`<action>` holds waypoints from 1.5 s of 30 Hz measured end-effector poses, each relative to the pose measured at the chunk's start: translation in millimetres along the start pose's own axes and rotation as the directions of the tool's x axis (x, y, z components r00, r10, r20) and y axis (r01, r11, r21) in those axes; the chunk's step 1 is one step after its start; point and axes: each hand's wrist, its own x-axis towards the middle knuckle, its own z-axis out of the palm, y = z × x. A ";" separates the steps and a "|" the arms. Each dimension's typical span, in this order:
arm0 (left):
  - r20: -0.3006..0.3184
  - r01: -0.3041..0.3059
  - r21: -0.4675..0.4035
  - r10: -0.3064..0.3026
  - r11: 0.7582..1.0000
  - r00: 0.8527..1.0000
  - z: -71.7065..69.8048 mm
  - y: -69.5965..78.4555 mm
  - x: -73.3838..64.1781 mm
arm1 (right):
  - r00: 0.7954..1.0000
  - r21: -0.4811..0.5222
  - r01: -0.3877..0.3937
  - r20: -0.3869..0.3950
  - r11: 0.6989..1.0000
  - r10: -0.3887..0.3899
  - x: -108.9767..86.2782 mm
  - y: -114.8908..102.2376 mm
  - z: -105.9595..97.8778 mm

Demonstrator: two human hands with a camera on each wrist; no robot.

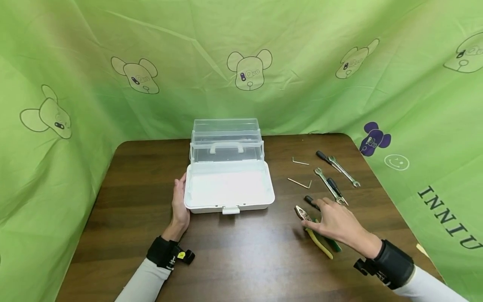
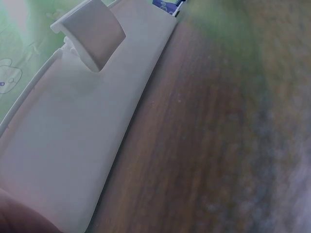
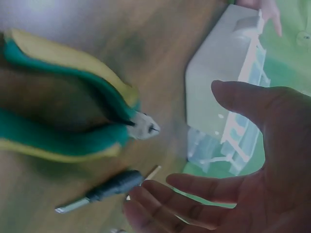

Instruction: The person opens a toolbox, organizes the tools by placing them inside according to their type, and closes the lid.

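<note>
A white toolbox (image 1: 229,184) with its clear lid (image 1: 226,138) raised stands on the table. My left hand (image 1: 180,207) touches the box's left side with its fingers extended. Over a pair of pliers (image 1: 319,243) with yellow and green handles is my right hand (image 1: 337,220); its thumb and fingers are spread apart with nothing between them in the right wrist view. Just beyond the pliers' metal head lies a black-handled screwdriver (image 3: 114,187), partly covered by my right fingers in the head view. The box's front latch (image 2: 95,34) shows in the left wrist view.
Two hex keys (image 1: 300,183) lie to the right of the box. Farther right are two wrenches (image 1: 345,172) and two more black-handled screwdrivers (image 1: 333,186). The brown table (image 1: 147,176) has a green printed curtain (image 1: 181,96) behind it and along both sides.
</note>
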 end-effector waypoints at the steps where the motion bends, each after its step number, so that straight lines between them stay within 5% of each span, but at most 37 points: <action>1: -0.001 0.000 -0.002 0.000 1.000 1.000 0.1 0.1 0.1 | 1.000 -0.003 -0.008 -0.001 1.000 0.008 -2.5 0.3 3.3; 22: 0.006 0.008 -0.003 -0.008 1.000 1.000 0.8 2.1 0.2 | 0.997 -0.020 -0.072 0.018 0.997 0.072 -22.2 -1.8 31.7; 36: -0.001 -0.009 0.001 0.009 1.000 1.000 2.6 3.3 -0.1 | 0.995 -0.078 -0.022 -0.097 0.997 0.014 -26.2 -3.4 44.7; 45: 0.004 -0.009 0.000 0.009 1.000 1.000 2.9 4.2 -1.1 | 0.994 -0.036 -0.103 -0.026 0.994 0.102 -26.5 -3.4 42.6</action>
